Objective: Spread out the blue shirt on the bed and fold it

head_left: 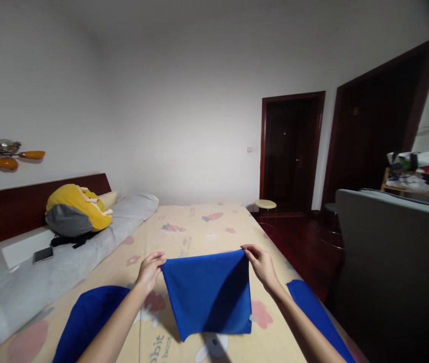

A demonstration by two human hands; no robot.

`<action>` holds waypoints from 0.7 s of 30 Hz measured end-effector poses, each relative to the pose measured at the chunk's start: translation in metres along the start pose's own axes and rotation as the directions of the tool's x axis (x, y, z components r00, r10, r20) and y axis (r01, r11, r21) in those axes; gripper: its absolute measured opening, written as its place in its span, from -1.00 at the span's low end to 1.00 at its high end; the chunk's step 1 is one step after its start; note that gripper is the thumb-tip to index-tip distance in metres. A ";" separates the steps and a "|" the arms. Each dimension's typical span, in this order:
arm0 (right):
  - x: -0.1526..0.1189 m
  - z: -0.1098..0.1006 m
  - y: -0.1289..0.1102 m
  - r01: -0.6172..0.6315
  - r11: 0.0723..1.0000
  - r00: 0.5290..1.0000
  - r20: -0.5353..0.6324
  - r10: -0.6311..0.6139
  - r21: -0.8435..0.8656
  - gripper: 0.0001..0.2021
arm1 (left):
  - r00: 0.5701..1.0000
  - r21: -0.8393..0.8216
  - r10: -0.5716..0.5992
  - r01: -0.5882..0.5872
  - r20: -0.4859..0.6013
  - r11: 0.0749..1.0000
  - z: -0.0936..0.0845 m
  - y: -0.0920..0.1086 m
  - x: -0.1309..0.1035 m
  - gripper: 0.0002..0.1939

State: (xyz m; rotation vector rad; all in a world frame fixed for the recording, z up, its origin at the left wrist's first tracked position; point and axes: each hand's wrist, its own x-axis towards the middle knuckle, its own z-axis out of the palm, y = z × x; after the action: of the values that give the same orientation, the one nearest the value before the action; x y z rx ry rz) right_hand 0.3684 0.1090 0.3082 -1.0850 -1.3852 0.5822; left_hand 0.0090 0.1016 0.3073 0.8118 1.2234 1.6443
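Two top corners of the blue cloth (209, 295) hang pinched between the left hand (149, 272) and right hand (262, 264).

The blue cloth (209, 295) is hiding the bedsheet (199, 227) print beneath it. At 7 and 5 o'clock, 2 more blue pieces are running off the bottom edge, their outlines incomplete. At 3 o'clock, shelf clutter (422, 174) is staying too small to identify.

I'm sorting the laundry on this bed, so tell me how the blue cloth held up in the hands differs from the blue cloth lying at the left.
The held blue cloth hangs above the bed, pinched at its top corners by the left hand and right hand; the left blue cloth lies on the sheet, touched by neither hand. The held one shows whole; the left one is partly hidden behind the forearm. Both are the same plain deep blue.
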 end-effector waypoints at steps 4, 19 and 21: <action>0.001 0.000 0.003 -0.010 1.000 1.000 0.028 0.009 0.013 -0.68 | 0.999 0.004 0.013 -0.013 -0.031 1.000 0.002 0.000 -0.002 -0.72; 0.006 -0.006 0.005 -0.014 1.000 0.999 0.042 0.014 -0.016 -0.61 | 0.965 0.183 0.106 -0.152 0.242 0.971 -0.004 0.013 -0.007 -0.66; 0.007 -0.009 0.006 -0.007 0.999 0.999 0.041 0.009 -0.039 -0.61 | 0.955 0.265 0.142 -0.213 0.262 0.940 -0.004 0.014 -0.007 -0.65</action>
State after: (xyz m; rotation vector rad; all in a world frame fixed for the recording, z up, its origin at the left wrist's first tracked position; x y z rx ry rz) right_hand 0.3794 0.1153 0.3074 -1.1153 -1.4336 0.5885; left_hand 0.0044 0.0926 0.3201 1.3011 1.2630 1.4710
